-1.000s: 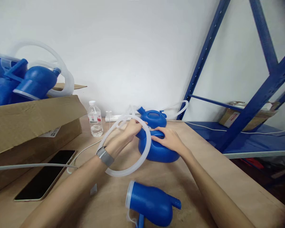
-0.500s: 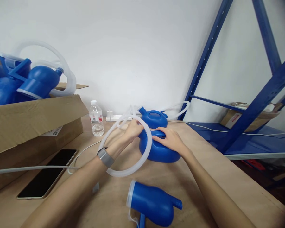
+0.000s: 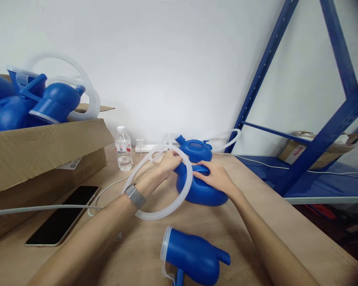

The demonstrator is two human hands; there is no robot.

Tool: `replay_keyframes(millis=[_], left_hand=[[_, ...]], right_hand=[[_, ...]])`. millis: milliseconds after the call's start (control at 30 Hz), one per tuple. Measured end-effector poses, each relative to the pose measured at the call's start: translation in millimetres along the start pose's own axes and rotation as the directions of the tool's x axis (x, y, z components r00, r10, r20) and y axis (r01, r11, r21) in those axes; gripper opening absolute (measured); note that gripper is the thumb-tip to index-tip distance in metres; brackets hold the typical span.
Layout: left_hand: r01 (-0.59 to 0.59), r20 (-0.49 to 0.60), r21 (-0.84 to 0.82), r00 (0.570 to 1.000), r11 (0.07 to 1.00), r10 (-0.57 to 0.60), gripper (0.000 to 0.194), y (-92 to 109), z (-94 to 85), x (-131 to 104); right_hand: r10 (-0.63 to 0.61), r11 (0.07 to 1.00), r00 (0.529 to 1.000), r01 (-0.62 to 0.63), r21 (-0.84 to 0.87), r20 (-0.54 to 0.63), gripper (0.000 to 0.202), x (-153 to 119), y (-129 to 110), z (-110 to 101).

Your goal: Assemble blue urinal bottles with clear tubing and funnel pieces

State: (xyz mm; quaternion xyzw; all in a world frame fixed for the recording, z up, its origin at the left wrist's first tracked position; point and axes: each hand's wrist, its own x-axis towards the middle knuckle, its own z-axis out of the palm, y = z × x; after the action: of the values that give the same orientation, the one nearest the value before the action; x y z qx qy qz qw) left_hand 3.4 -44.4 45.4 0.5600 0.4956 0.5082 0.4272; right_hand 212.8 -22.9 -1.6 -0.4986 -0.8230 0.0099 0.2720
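In the middle of the table a blue plastic jug [image 3: 203, 192] stands upright, its neck pointing up and to the left. My right hand [image 3: 216, 176] is wrapped over its top handle. At the mouth of the neck my left hand [image 3: 170, 163] is closed, the fingertips partly hidden, so what they pinch is unclear. A translucent ribbed hose [image 3: 181, 194] loops around my left wrist and passes in front of the jug's neck. Nearer to me lies a blue bottle-shaped vessel [image 3: 193, 254] on its side, with a white rim and a short spout.
Behind the jug stands another blue jug [image 3: 195, 150] with a hose. At left are a cardboard box [image 3: 47, 147] of blue vessels, a phone [image 3: 62, 216], a water bottle [image 3: 123, 149] and a power strip [image 3: 149, 148]. A blue metal shelf [image 3: 316, 178] is at right.
My left hand has turned slightly at the jug's neck. My right hand stays on the handle. The whole view has shifted a little.
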Motion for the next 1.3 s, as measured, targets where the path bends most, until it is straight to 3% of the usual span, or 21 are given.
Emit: replay_keyframes(millis=[267, 400, 533, 633, 800, 1000, 1300], left_hand=[[0.021, -0.049, 0.084, 0.999, 0.996, -0.017, 0.027, 15, 4.0, -9], [0.030, -0.056, 0.084, 0.998, 0.996, -0.026, 0.030, 17, 2.3, -13], [0.034, -0.051, 0.076, 0.998, 0.996, -0.030, 0.033, 20, 1.5, -16], [0.048, -0.053, 0.071, 0.998, 0.996, -0.044, 0.033, 17, 3.4, -12], [0.043, -0.032, 0.067, 0.999, 0.997, -0.040, 0.030, 9, 4.9, -3], [0.031, -0.007, 0.068, 0.999, 0.997, -0.031, 0.027, 6, 2.8, -1], [-0.034, 0.029, 0.096, 0.999, 0.995, 0.031, 0.033, 8, 0.3, -2]], right_hand=[[0.018, 1.000, 1.000, -0.018, 0.004, 0.014, 0.041, -2, -3, -3], [0.119, 0.990, 0.988, -0.126, 0.069, 0.093, 0.050, 5, -8, -8], [0.268, 0.958, 0.938, -0.283, 0.038, 0.218, 0.068, 20, -12, -10], [0.319, 0.943, 0.899, -0.333, -0.005, 0.300, 0.072, 30, -12, -11], [0.297, 0.901, 0.815, -0.412, 0.138, 0.497, 0.074, 39, -14, -18], [0.318, 0.884, 0.759, -0.454, 0.112, 0.568, 0.068, 46, -16, -20], [0.225, 0.865, 0.694, -0.466, 0.189, 0.684, 0.065, 53, -16, -22]])
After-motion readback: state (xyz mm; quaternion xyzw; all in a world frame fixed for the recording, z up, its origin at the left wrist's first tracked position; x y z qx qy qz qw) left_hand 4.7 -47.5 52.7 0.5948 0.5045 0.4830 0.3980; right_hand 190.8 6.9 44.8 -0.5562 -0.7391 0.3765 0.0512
